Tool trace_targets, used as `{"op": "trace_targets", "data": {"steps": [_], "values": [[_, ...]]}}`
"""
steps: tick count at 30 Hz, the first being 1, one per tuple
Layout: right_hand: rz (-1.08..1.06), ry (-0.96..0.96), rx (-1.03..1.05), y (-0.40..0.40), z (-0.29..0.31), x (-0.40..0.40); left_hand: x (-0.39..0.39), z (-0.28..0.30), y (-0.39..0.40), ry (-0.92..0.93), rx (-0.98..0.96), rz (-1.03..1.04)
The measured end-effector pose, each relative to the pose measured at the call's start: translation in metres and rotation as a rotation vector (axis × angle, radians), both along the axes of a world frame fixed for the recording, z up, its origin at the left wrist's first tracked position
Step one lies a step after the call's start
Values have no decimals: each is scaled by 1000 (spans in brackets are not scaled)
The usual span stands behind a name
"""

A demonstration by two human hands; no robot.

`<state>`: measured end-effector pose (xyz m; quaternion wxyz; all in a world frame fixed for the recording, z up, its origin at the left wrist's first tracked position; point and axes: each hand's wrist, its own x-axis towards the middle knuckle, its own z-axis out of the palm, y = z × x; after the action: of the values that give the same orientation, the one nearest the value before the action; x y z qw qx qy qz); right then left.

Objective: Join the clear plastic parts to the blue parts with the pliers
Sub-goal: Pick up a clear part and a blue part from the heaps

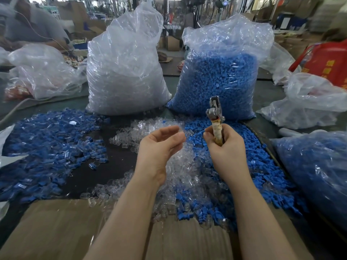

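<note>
Right hand (223,145) clenches the pliers (216,117) upright, head raised ready, while the left hand (161,145) hovers loosely curled, apparently empty, over clear parts (180,171).

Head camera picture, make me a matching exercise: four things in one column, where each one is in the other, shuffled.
Things:
1. pliers
2. bag of clear parts
3. bag of blue parts
4. joined pieces pile

Places:
A. standing at the back, left of the other tall bag
B. spread on the table at the left
C. held upright in the right hand
D. standing at the back, right of the other tall bag

Pairs: 1-C, 2-A, 3-D, 4-B
</note>
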<state>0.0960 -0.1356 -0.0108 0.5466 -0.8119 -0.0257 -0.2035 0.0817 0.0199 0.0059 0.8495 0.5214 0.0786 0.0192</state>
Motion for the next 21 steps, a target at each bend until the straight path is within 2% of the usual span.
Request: {"op": "trace_targets", "data": {"steps": [7,15,21], "values": [[69,-88,61,12,6,-6,-1,3,-1,28,-24,17],[84,-136,48,20,6,-9,-5,7,-6,-38,171,21],[25,-179,0,23,5,-11,-8,11,-13,-104,220,86]]}}
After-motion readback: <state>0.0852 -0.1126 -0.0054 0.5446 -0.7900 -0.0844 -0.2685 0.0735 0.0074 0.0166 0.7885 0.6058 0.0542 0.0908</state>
